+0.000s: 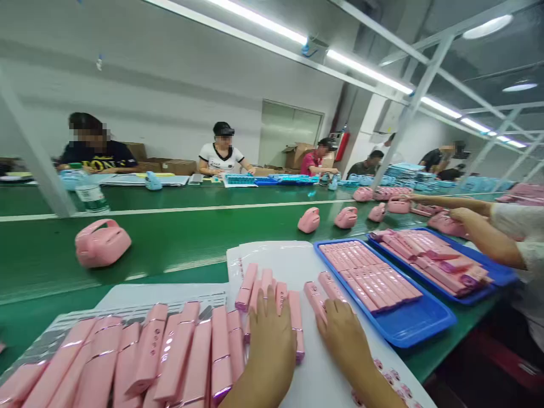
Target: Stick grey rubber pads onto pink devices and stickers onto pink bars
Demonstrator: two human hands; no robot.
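Note:
My left hand [272, 340] lies over a row of slim pink bar-shaped devices [263, 294] on a white sheet [293, 266], its fingertips on them. My right hand [342, 340] sits just to the right, with its fingers against another pink bar [315, 300]. Neither hand clearly grips anything, and the palms hide parts of the bars. A larger heap of pink bars [148, 357] lies on a white-and-grey sheet to the left. A blue tray [408, 320] packed with pink bars stands to the right of my right hand.
A green conveyor belt [178, 226] carries pink handled cases [102, 243]. A second blue tray [501, 277] sits at right, where a co-worker's hands [467, 214] reach over it. Several co-workers sit across the belt among cardboard boxes [178, 167]. A water bottle [90, 197] stands by the belt.

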